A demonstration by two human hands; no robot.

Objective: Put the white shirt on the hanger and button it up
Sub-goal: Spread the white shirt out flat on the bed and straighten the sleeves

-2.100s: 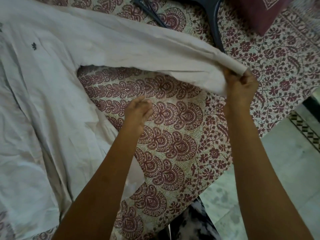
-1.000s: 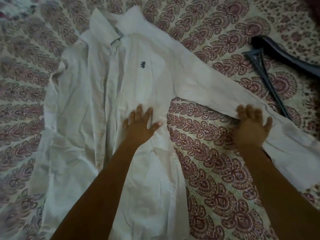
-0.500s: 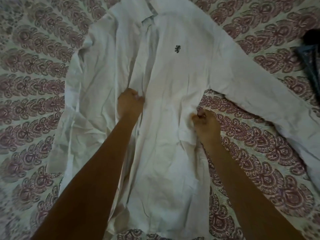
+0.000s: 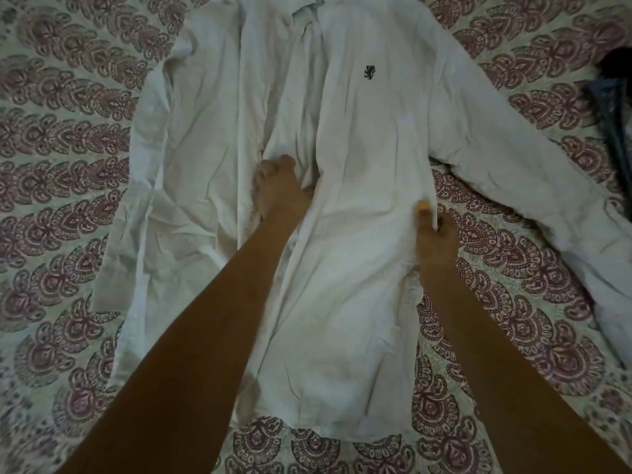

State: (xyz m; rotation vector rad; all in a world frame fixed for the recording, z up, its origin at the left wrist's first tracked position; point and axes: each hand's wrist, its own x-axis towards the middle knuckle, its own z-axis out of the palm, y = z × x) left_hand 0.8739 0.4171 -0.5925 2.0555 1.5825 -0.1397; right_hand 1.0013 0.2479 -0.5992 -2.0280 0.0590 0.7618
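Note:
The white shirt point(image 4: 362, 206) lies face up and unbuttoned on the patterned bedsheet, collar at the top edge, a small dark logo on its chest. My left hand point(image 4: 278, 189) grips the inner edge of the front panel along the placket at mid-chest. My right hand point(image 4: 432, 230) pinches the panel's side seam just below the armpit. One sleeve stretches out toward the right edge. The dark hanger point(image 4: 615, 107) shows only partly at the far right edge, blurred.
A cream bedsheet with maroon paisley print point(image 4: 68, 138) covers the whole surface around the shirt. The shirt's other front panel lies rumpled to the left.
Earlier my hands spread the sleeve out and pressed flat on the shirt. They have since closed on the right front panel's two edges, and the view has shifted closer over the shirt.

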